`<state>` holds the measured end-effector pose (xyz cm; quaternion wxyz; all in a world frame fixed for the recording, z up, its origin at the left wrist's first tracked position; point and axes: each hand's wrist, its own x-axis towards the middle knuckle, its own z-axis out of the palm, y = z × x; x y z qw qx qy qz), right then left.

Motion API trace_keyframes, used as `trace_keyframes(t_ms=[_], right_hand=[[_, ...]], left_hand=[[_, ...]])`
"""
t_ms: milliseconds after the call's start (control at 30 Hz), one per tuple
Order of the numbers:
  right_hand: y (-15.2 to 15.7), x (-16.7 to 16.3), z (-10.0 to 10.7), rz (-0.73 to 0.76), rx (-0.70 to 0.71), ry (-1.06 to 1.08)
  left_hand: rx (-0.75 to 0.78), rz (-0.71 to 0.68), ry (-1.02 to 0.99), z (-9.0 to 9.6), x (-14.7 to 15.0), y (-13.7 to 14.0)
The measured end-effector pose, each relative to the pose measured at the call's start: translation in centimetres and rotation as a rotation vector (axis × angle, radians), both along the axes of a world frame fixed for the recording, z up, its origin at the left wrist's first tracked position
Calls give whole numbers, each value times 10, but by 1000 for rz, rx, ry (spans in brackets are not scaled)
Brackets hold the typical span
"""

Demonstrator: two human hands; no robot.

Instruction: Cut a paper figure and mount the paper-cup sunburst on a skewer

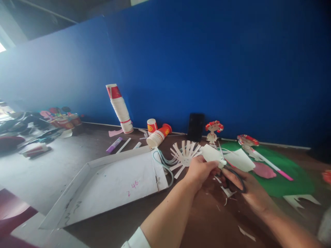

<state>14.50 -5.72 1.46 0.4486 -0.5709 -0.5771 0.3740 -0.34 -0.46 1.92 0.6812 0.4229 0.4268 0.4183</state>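
Observation:
My left hand is closed on a piece of white paper, pinching its lower edge. In my right hand is a pair of black-handled scissors, with the fingers in the loops. The scissor blades point up and away, right beside the paper; whether they are apart is hard to see. Just beyond my left hand lies a paper cup cut into strips that spread out like rays. Another white paper sheet rests to the right of the blades. Small paper scraps lie under my hands.
A shallow white box lid takes up the left. Behind it stand a tall leaning cup stack and tipped red cups. A black phone leans on the blue partition. Paper dolls, green paper and a pink-ended marker are rightward.

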Motion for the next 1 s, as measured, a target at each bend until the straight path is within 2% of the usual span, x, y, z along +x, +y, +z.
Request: trace_keyframes(t_ms=[133, 333, 567, 800, 1000], right_hand=[[-1, -1, -1, 15, -73, 74], [0, 0, 2, 44, -58, 45], [-2, 1, 5, 53, 0, -21], [-3, 4, 8, 96, -83, -28], [-1, 7, 8, 100, -64, -47]], left_hand=[[-18, -13, -8, -1, 0, 1], [4, -32, -26, -7, -2, 4], [12, -42, 6, -2, -6, 2], [31, -53, 25, -5, -6, 4], [18, -47, 27, -2, -6, 3]])
